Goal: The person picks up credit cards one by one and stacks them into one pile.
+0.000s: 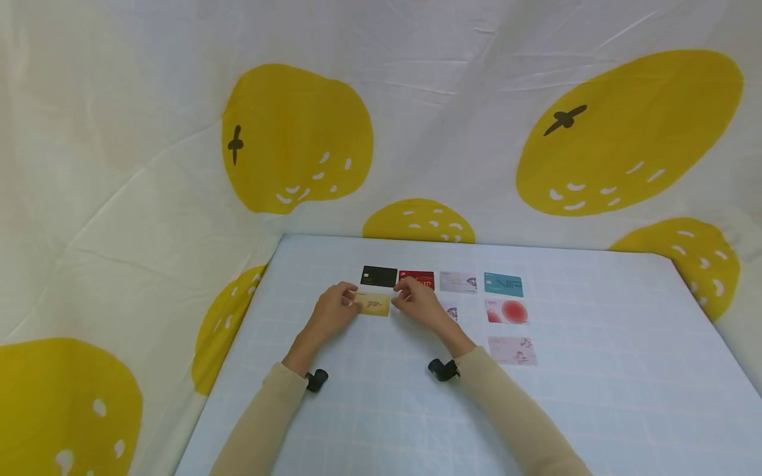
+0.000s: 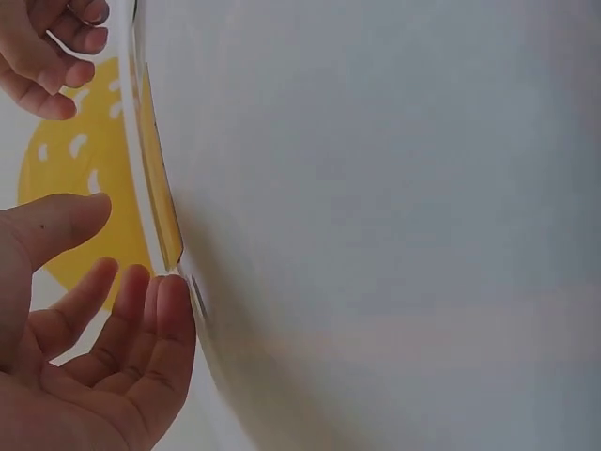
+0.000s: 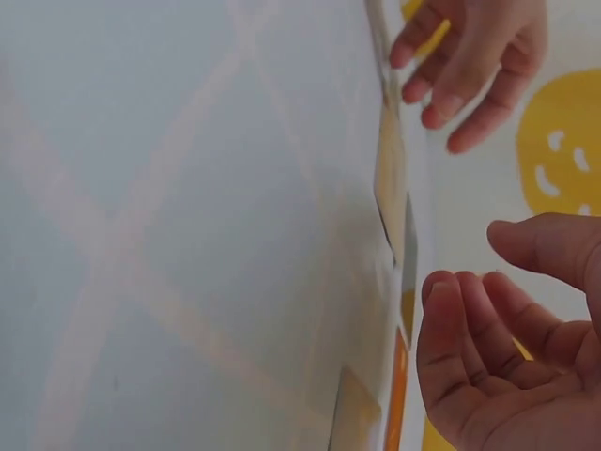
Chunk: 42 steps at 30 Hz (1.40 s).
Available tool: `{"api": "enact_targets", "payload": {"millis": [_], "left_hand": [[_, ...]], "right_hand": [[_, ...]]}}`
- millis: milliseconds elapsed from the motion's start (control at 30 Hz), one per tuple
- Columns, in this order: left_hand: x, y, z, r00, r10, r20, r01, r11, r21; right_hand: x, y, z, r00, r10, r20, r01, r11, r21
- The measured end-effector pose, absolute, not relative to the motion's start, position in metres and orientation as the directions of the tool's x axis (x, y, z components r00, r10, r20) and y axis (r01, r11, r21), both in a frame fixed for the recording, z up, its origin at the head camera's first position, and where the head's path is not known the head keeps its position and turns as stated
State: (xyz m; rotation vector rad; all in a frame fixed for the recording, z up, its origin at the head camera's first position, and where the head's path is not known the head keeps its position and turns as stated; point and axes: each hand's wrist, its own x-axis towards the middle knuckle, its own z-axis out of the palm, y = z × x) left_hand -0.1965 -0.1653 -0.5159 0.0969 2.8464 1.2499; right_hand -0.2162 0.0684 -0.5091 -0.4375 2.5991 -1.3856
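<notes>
A gold card (image 1: 375,305) lies on the table between the two hands, below a black card (image 1: 379,276). At the gold card's left edge is my left hand (image 1: 335,309), fingers loosely bent; the left wrist view shows its thumb apart from the fingertips. My right hand (image 1: 421,305) hovers by the gold card's right edge, its fingers overlapping the lower part of a red card (image 1: 421,275). Thumb and fingers of that hand stand apart in the right wrist view, with nothing between them. Behind it, a patterned card (image 1: 452,309) is mostly hidden.
Right of the red card are a pale purple card (image 1: 458,282) and a teal card (image 1: 503,284). Below the teal one lie a white card with red circles (image 1: 507,311) and a pink card (image 1: 512,351). A fruit-print curtain (image 1: 428,132) borders the table (image 1: 595,370).
</notes>
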Motion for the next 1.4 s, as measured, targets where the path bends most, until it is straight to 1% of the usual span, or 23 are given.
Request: {"api": "enact_targets", "payload": {"millis": [167, 400, 733, 1000, 1267, 1400], "left_hand": [[-0.203, -0.17, -0.515, -0.991, 0.125, -0.039, 0.063, 0.718, 0.693], [-0.213, -0.178, -0.522, -0.979, 0.18, -0.096, 0.073, 0.749, 0.658], [-0.219, -0.18, -0.522, -0.966, 0.192, -0.173, 0.036, 0.764, 0.644], [-0.215, -0.181, -0.52, -0.965, 0.193, -0.178, 0.031, 0.757, 0.653], [-0.216, -0.181, -0.522, -0.968, 0.197, -0.158, 0.049, 0.76, 0.648], [-0.216, -0.18, -0.522, -0.97, 0.203, -0.133, 0.067, 0.75, 0.658]], "right_hand": [[-0.22, 0.056, -0.516, -0.935, -0.356, -0.002, -0.203, 0.537, -0.819], [-0.221, 0.046, -0.522, -0.934, -0.35, -0.075, -0.164, 0.604, -0.78], [-0.219, 0.042, -0.524, -0.939, -0.331, -0.095, -0.162, 0.67, -0.724], [-0.216, 0.04, -0.523, -0.94, -0.319, -0.12, -0.138, 0.677, -0.723], [-0.217, 0.04, -0.525, -0.941, -0.323, -0.098, -0.146, 0.65, -0.746], [-0.216, 0.04, -0.526, -0.944, -0.323, -0.065, -0.167, 0.638, -0.752]]}}
